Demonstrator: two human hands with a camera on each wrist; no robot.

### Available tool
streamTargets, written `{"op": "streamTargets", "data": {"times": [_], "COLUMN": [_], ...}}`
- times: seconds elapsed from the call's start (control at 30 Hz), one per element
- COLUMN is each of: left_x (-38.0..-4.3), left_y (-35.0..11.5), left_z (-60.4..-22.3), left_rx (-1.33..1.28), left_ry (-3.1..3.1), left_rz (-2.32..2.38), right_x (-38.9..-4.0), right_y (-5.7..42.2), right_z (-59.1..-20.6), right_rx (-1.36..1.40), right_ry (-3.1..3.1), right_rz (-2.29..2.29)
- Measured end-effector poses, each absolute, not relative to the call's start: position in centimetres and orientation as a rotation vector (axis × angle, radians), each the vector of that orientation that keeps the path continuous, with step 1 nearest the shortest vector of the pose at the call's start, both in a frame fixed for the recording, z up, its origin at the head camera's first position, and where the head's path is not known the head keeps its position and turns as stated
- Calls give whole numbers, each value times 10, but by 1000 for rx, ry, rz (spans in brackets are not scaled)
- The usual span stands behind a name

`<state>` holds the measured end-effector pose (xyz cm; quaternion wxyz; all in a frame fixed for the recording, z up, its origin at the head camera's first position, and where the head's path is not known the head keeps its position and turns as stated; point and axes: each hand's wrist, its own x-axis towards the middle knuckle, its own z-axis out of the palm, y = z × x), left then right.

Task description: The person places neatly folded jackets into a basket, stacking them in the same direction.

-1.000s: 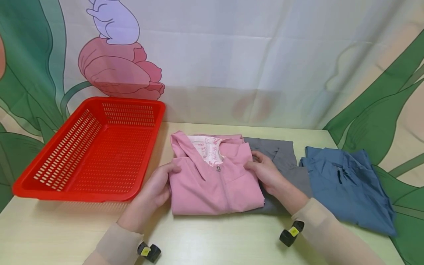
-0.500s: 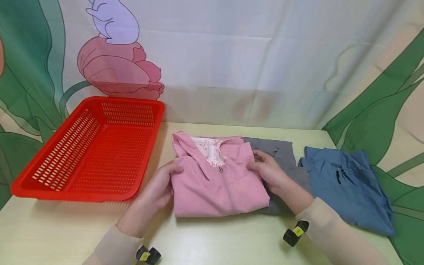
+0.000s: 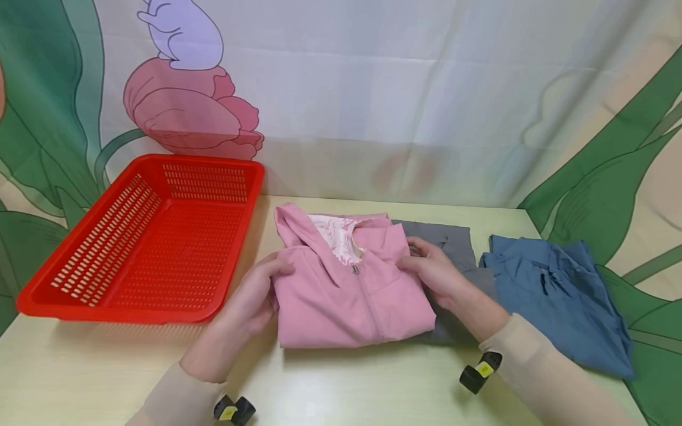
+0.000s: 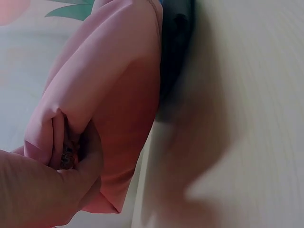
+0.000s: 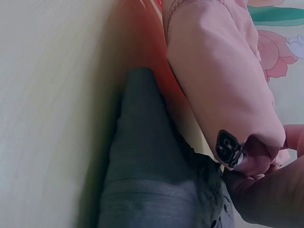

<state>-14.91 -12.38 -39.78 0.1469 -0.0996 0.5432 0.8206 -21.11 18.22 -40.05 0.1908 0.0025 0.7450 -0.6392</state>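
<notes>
1. Just right of the red basket (image 3: 122, 313), you have the folded pink jacket (image 3: 330, 302); over the last second it has slid slightly farther from the basket, and its collar end has risen a little.
2. Your left hand (image 3: 254, 296) pinches the jacket's basket-side edge; your right hand (image 3: 434, 275) pinches the edge away from the basket. The hands stand apart, with the jacket between them.
3. Farther right of the basket, the grey garment (image 3: 444, 234) lies partly behind the jacket; the blue garment (image 3: 554, 302) lies farthest from the basket on the surface (image 3: 319, 390).
4. Your jacket now looks raised off the surface, judging by the wrist views; with both sides held, its fold should stay together.
</notes>
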Motion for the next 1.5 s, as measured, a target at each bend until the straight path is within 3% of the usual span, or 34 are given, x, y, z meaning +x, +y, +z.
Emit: {"op": "streamTargets", "data": {"times": [0.87,1.5], "left_x": [-148,-149], "left_y": [-163,-200], "left_z": [-356,-359], "left_rx": [-96,-106], "left_ry": [1652,1617], "left_rz": [2294,2318], "right_x": [-207,-209], "right_y": [169,137], "right_z": [-346,-323], "right_rx": [-125,-218], "right_ry": [2002,1893], "right_rz": [-1721,-1731]}}
